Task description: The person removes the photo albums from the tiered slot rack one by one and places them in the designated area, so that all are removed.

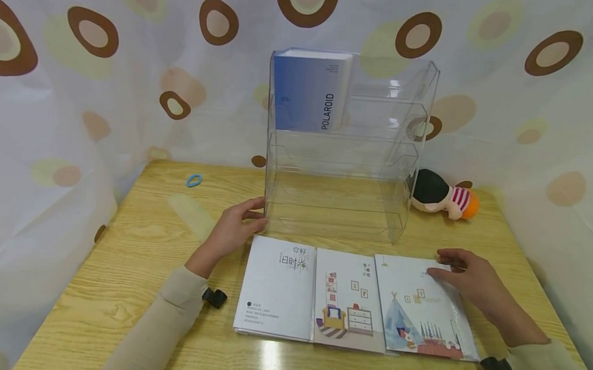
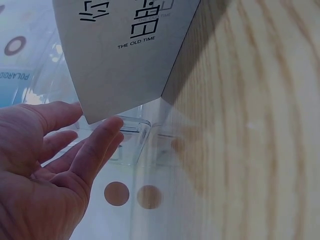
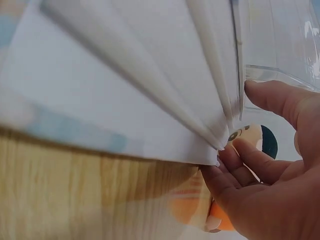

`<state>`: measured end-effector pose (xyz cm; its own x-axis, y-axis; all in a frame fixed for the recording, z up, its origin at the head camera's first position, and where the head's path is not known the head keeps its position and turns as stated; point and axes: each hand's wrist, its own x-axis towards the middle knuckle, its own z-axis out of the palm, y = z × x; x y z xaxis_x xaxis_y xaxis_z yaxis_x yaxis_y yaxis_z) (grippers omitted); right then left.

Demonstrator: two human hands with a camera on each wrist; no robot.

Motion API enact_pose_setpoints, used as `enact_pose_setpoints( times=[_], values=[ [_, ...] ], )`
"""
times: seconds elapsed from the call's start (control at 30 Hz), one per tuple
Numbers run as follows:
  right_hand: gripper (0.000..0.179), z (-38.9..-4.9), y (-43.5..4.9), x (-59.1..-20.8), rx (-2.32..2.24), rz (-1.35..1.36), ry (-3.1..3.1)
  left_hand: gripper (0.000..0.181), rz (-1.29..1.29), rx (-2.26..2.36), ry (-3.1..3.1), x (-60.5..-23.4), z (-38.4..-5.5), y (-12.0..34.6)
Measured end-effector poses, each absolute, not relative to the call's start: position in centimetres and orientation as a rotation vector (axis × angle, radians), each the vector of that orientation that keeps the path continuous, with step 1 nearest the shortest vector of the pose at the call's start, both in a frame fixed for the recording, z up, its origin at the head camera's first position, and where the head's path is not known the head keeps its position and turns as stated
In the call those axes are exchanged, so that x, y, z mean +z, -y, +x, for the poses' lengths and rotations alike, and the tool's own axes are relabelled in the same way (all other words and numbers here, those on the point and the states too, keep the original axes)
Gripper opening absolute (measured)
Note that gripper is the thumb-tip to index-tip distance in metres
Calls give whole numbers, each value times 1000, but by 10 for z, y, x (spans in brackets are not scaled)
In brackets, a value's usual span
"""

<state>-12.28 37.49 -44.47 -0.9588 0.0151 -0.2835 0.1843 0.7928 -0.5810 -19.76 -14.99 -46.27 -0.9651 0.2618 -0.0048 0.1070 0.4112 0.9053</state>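
Note:
Three thin books with white covers lie side by side on the wooden table: a left book [image 1: 277,289] with black lettering, a middle book [image 1: 348,303] picturing furniture, and a right book [image 1: 415,300] picturing a blue tent. My right hand [image 1: 478,284] pinches the upper right corner of the right book, thumb on the cover and fingers at its underside; its pages fan apart in the right wrist view. Beside the lower left side of a clear tiered rack [image 1: 330,208], my left hand [image 1: 232,226] has loosely bent fingers; whether they touch the rack I cannot tell.
A blue and white POLAROID book [image 1: 305,91] stands in the rack's top tier at the left. To the right of the rack lies a plush doll [image 1: 440,197]. A small blue ring [image 1: 194,180] sits at the back left. Patterned cloth [image 1: 221,93] hangs behind the table.

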Motion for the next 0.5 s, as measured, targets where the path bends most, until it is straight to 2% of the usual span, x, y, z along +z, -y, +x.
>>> enact_pose_setpoints(
  times=[0.5],
  values=[
    [81,-122,-374,-438,-910,103,-2787,62,321,1623,-2484,-461,-196,150]
  ],
)
